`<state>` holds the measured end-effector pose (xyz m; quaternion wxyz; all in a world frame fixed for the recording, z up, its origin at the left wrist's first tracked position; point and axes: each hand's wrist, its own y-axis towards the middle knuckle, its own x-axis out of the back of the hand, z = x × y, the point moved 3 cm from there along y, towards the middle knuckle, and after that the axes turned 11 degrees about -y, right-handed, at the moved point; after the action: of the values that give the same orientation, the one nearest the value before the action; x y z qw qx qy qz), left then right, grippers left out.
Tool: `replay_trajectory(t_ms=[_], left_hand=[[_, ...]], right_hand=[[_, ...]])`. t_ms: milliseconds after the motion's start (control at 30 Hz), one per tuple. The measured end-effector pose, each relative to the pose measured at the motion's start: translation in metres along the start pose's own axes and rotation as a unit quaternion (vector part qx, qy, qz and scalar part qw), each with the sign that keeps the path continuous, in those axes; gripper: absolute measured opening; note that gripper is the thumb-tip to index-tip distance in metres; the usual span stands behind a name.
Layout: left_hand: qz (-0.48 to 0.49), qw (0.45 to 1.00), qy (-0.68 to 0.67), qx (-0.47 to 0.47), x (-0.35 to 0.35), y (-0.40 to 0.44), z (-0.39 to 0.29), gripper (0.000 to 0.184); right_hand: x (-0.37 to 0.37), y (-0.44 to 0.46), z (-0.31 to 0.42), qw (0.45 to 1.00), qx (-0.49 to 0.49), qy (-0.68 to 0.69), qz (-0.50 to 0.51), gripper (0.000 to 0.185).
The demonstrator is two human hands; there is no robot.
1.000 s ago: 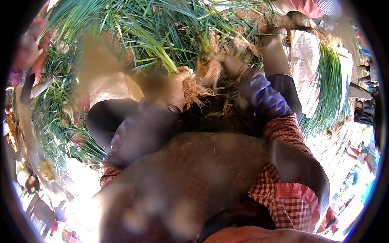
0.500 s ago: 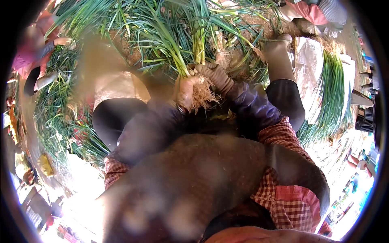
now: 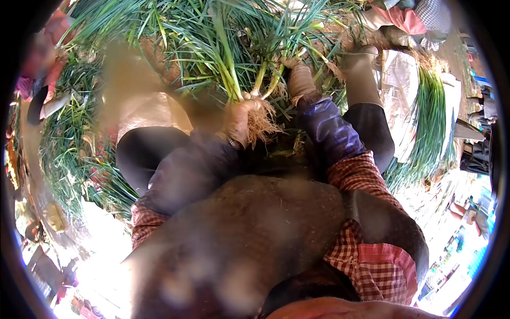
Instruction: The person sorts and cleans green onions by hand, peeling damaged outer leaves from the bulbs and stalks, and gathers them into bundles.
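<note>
R hand [image 3: 300, 80] now fwd of L hand [image 3: 237, 121] (was beside); stalks [image 3: 259, 80] splayed.

Smudges on the lens are blurring the brown cloth [image 3: 249, 223] over the lap and hiding part of the left sleeve [image 3: 186, 165]. The right hand's fingertips [image 3: 289, 63] are losing themselves among the green leaves [image 3: 212, 40], so their grip is hard to read. The round dark border is cutting off the blurred person [image 3: 45, 64] at the left edge, and glare is washing out the ground at lower left.
</note>
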<state>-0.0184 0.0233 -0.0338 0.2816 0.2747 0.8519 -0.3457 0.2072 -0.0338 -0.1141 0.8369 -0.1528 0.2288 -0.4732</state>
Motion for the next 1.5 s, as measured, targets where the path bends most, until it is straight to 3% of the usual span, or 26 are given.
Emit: replay_trajectory(t_ms=[167,200,300,333,467,500,567,633,667,700,767,833,900,967,1000,1033,1067,1167,1233,1267,1300,1333,1367,1433,1467,1500], left_hand=[[-0.016,1.0,-0.012,0.006,-0.01,-0.002,-0.004,0.016],[-0.02,0.999,-0.031,0.01,-0.014,-0.003,-0.006,0.016],[-0.035,0.999,-0.012,-0.002,-0.005,0.009,0.001,0.015],[-0.03,0.999,-0.028,-0.01,-0.005,0.013,0.001,0.014],[-0.068,0.997,-0.031,-0.013,0.006,0.016,0.0,0.009],[-0.084,0.995,-0.027,-0.043,0.008,0.017,-0.004,0.009],[-0.069,0.996,-0.059,-0.015,0.021,0.024,0.004,0.013],[0.014,0.984,-0.175,0.01,0.016,0.021,0.007,0.018],[-0.057,0.994,-0.09,0.033,-0.007,0.005,-0.012,0.017],[-0.056,0.994,-0.087,0.034,-0.01,0.003,-0.019,0.017],[-0.054,0.988,-0.12,0.079,-0.013,0.003,-0.025,0.019],[-0.067,0.983,-0.162,0.057,-0.014,0.004,-0.024,0.023],[0.028,0.964,-0.216,0.15,-0.024,-0.002,-0.026,0.028],[0.074,0.957,-0.229,0.161,-0.023,-0.005,-0.023,0.034],[0.149,0.933,-0.256,0.204,-0.028,-0.005,-0.021,0.036],[0.221,0.901,-0.281,0.244,-0.033,-0.006,-0.021,0.038],[0.095,0.958,-0.2,0.181,-0.041,-0.015,-0.024,0.041],[0.118,0.953,-0.184,0.21,-0.039,-0.011,-0.023,0.039],[0.104,0.964,-0.145,0.195,-0.036,-0.014,-0.02,0.035],[0.069,0.971,-0.112,0.201,-0.035,-0.014,-0.017,0.032],[0.033,0.975,-0.079,0.205,-0.034,-0.013,-0.015,0.028],[-0.001,0.988,-0.101,0.115,-0.034,-0.009,-0.013,0.022],[-0.003,0.988,-0.103,0.112,-0.032,-0.008,-0.009,0.022],[0.043,0.998,-0.013,0.034,-0.035,-0.007,-0.012,0.018],[0.074,0.995,0.071,0.01,-0.035,-0.008,-0.014,0.017],[0.075,0.995,0.071,0.01,-0.03,-0.005,-0.014,0.017]], right_hand=[[-0.015,-0.047,0.036,0.999,-0.023,0.035,0.014,0.013],[-0.022,-0.056,0.04,0.991,-0.064,-0.091,0.077,0.014],[-0.042,-0.092,0.047,0.974,-0.108,-0.186,0.067,0.011],[-0.054,-0.101,0.061,0.863,0.232,-0.42,0.157,0.01],[-0.067,-0.132,0.05,0.735,0.213,-0.567,0.304,0.011],[-0.068,-0.139,0.047,0.681,0.211,-0.614,0.338,0.012],[-0.064,-0.15,0.04,0.547,0.206,-0.703,0.404,0.014],[-0.056,-0.164,0.04,0.406,0.201,-0.765,0.457,0.016],[-0.049,-0.171,0.041,0.357,0.2,-0.779,0.475,0.017],[-0.042,-0.176,0.041,0.328,0.201,-0.783,0.49,0.018],[-0.022,-0.179,0.043,0.358,0.213,-0.765,0.491,0.012],[-0.003,-0.162,0.038,0.385,0.228,-0.744,0.496,0.018],[0.016,-0.092,0.039,0.756,0.117,-0.52,0.38,0.035],[0.016,-0.077,0.044,0.886,0.051,-0.362,0.285,0.046],[0.003,-0.075,0.038,0.935,-0.029,-0.168,0.311,0.043],[-0.017,-0.078,0.039,0.939,-0.107,0.033,0.326,0.04],[-0.038,-0.092,0.044,0.933,-0.096,0.078,0.337,0.041],[-0.059,-0.107,0.044,0.925,-0.094,0.121,0.346,0.034],[-0.055,-0.11,0.044,0.957,-0.108,0.007,0.268,0.03],[-0.053,-0.115,0.06,0.963,-0.006,-0.131,0.234,0.034],[-0.052,-0.112,0.061,0.963,-0.005,-0.132,0.234,0.034],[-0.054,-0.111,0.068,0.949,0.085,-0.23,0.201,0.036],[-0.058,-0.111,0.075,0.916,0.173,-0.323,0.165,0.039],[-0.057,-0.11,0.069,0.914,0.116,-0.347,0.176,0.044],[-0.056,-0.106,0.067,0.858,0.221,-0.436,0.157,0.045],[-0.054,-0.103,0.064,0.782,0.322,-0.517,0.135,0.047]])
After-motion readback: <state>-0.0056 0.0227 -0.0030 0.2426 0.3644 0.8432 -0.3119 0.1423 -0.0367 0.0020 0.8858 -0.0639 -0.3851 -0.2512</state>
